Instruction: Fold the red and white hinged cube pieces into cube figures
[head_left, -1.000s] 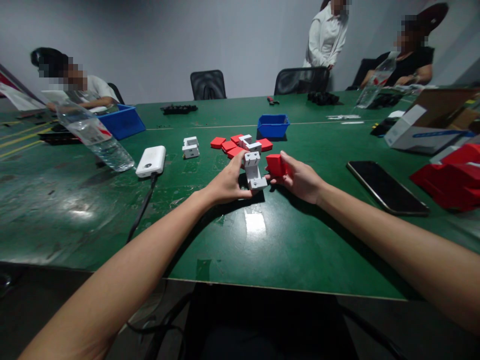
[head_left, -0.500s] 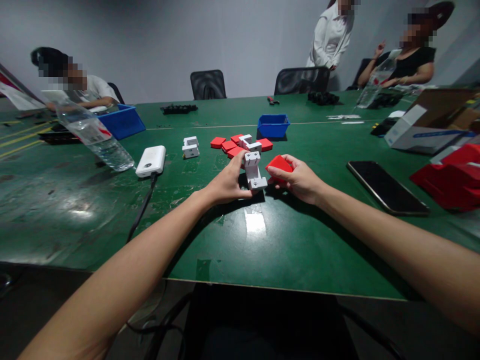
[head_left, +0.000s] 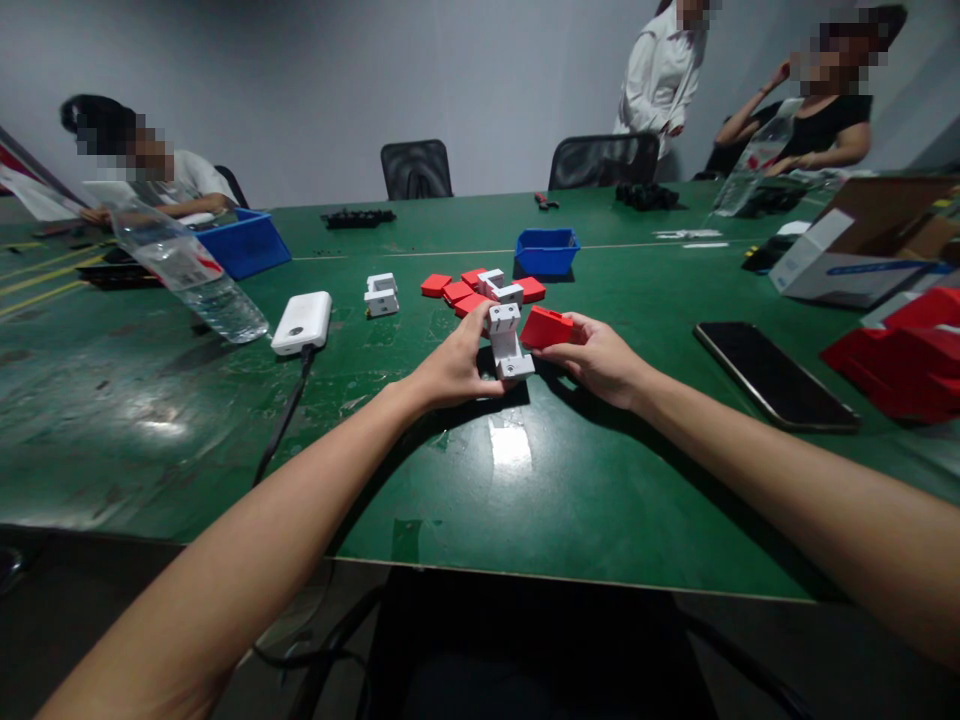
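Note:
My left hand (head_left: 457, 362) is closed around a white C-shaped bracket (head_left: 507, 345), which stands upright over the green table (head_left: 450, 480). Thumb and fingers grip it from the left. Just to the right, my right hand (head_left: 600, 360) pinches a red block (head_left: 547, 327) by its right end, the block tilted close beside the bracket. Whether the two touch I cannot tell. Behind the hands lie several red blocks (head_left: 457, 292) in a loose cluster, with another white bracket (head_left: 500, 287) among them. One more white bracket (head_left: 382, 295) sits apart to the left.
A blue bin (head_left: 547, 252) stands behind the blocks. At left are a white power bank (head_left: 302, 322) with a black cable and a tilted water bottle (head_left: 199, 280). A phone (head_left: 772, 375), a red bag-like item (head_left: 900, 355) and a cardboard box (head_left: 855, 240) lie at right. Other people are around the table.
My right hand has turned the red block and brought it slightly left, nearer the white bracket. My left hand and its bracket have stayed put.

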